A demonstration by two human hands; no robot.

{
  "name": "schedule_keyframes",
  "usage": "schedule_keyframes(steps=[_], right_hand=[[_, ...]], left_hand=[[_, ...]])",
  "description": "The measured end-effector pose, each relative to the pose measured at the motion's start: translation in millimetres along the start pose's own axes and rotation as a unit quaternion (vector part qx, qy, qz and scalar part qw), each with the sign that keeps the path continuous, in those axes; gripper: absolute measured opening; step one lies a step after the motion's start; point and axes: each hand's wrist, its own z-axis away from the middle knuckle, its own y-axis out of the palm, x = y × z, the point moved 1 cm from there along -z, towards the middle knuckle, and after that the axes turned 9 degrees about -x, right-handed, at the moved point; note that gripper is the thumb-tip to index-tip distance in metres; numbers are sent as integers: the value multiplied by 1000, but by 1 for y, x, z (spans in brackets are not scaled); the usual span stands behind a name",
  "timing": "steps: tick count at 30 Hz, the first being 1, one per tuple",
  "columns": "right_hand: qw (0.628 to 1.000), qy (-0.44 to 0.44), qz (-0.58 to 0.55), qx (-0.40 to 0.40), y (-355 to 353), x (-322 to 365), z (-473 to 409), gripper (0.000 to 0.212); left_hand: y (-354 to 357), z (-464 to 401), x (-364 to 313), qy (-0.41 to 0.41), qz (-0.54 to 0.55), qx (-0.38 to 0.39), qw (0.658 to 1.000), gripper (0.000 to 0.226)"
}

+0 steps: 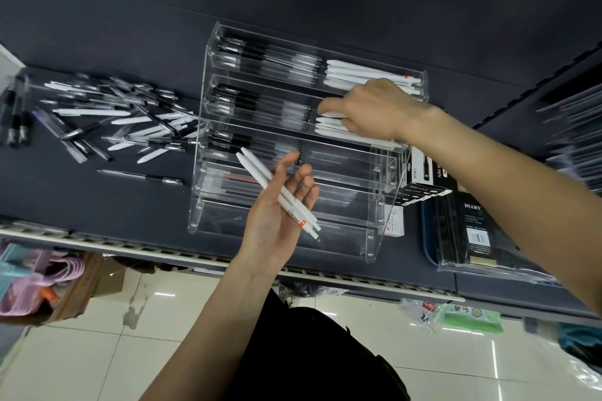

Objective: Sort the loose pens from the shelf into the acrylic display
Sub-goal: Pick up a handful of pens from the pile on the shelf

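Bare shelf (65, 198) below the loose pens (114, 117), left of display (293, 205).

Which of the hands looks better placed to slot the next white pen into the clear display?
Probably the right hand: it is already at the display's second tier among white pens, while the left hand holds spare white pens in front.
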Motion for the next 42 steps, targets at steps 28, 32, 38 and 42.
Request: schedule_keyframes(steps=[28, 32, 38, 42], right_hand=[[882, 244, -341, -215, 9, 81, 118, 14], [905, 249, -165, -301, -2, 50, 113, 8], [930, 206, -36, -304, 19, 11, 75, 9], [946, 216, 7, -243, 35, 7, 69, 18]], left_hand=[[51, -15, 33, 6, -85, 41, 996, 32], [46, -15, 26, 37, -96, 30, 994, 44], [35, -17, 14, 42, -85, 6, 996, 38], [31, -16, 7, 47, -76, 2, 996, 40]])
